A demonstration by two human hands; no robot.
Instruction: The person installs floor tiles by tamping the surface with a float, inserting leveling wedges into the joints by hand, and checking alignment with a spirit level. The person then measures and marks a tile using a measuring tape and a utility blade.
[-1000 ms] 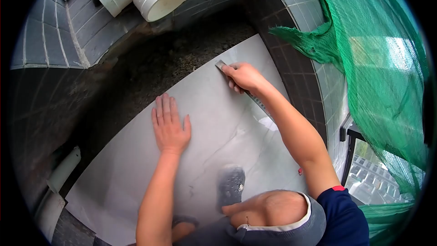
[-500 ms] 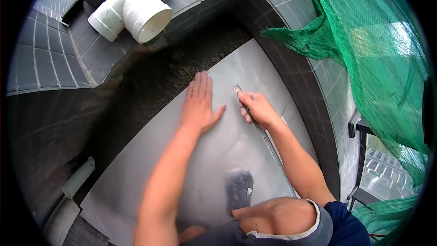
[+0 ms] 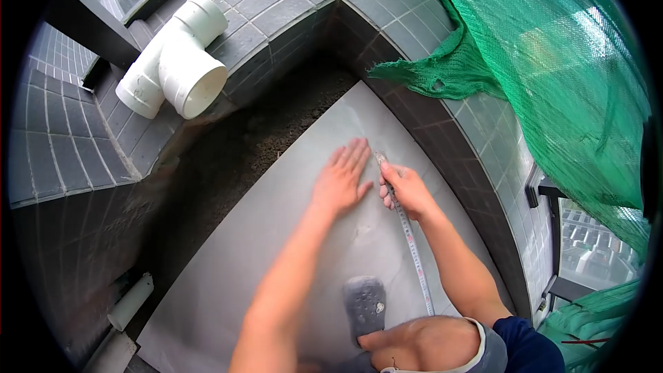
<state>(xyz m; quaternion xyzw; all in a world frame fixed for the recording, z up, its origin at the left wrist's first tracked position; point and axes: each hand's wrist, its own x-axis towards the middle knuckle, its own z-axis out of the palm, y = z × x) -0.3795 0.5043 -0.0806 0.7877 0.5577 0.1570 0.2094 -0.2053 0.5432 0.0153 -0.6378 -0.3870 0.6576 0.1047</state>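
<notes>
My left hand [image 3: 342, 181] is open and somewhat blurred, its palm over the large grey tile slab [image 3: 228, 269] with the fingers pointing up and right. The fingertips come near the metal end of a tape measure [image 3: 412, 245]. Close beside it, my right hand [image 3: 407, 192] is closed on that tape, thumb on top, just below the end. From there the marked blade runs down the slab toward my bent knee [image 3: 428, 345], and its case is hidden. My foot in a grey clog [image 3: 366, 304] stands on the slab.
Dark tiled walls [image 3: 431, 121] surround the slab, with dark loose soil [image 3: 273, 135] beyond its left edge. A white pipe tee [image 3: 173, 62] sits on the tiled ledge. Green netting [image 3: 552, 90] hangs at right. Pale pipe stubs [image 3: 131, 302] stick out lower left.
My left hand has slid right, away from the slab's left edge and nearer the tape's end. My right hand still grips the tape. The view has shifted, so the pipe tee appears lower.
</notes>
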